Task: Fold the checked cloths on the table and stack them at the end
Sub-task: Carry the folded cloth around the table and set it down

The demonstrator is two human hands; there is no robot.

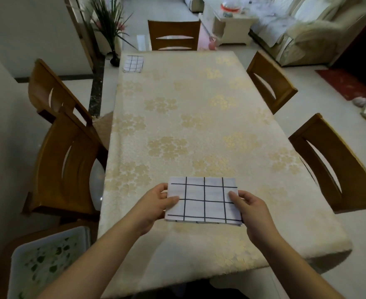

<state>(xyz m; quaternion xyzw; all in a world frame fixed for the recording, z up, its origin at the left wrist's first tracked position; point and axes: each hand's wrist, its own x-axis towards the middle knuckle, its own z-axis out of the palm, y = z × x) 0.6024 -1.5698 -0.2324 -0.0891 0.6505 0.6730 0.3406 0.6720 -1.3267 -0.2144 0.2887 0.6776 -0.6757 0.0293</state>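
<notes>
A folded white cloth with dark grid lines (203,200) lies at the near end of the table (188,126), several layers thick. My left hand (156,206) grips its left edge, thumb on top and fingers underneath. The right edge is pinched the same way by my right hand (251,210). A second folded checked cloth (133,64) rests flat at the far left corner of the table, far from both hands.
A cream tablecloth with gold flowers covers the table. Wooden chairs (65,169) stand along the left side, the right side (337,167) and the far end (173,35). A white plastic basket (48,266) sits on the chair at the near left.
</notes>
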